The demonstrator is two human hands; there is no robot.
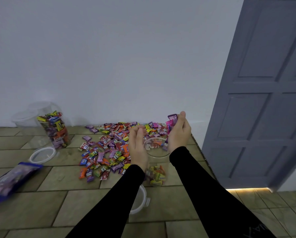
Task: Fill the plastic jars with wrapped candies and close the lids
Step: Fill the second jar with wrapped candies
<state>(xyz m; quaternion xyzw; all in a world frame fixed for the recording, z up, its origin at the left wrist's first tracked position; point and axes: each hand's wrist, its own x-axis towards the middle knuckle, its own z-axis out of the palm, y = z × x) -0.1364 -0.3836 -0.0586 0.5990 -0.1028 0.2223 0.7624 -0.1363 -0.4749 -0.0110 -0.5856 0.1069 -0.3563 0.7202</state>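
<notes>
A person in black sleeves is reaching both arms out over a tan tiled floor. The right hand [179, 133] is gripping a few pink and purple wrapped candies [171, 121], holding them just above the far right rim of an open clear jar [156, 162]. The left hand [137, 145] is hovering at the jar's left side with fingers straight and relaxed, holding nothing. The jar is standing upright between the two wrists, with some candies lying in its bottom. A loose pile of candies [109, 148] is sprawling across the floor left of and beyond the jar, up to the white wall. Far left, a second jar [55, 129] is sitting nearly full and uncovered, with a white-rimmed lid [42, 154] lying just in front of it. Another lid [140, 200] is peeking out beneath the left forearm. A blue candy bag [11, 179] is lying at the near left, and a grey door [264, 93] is standing on the right
</notes>
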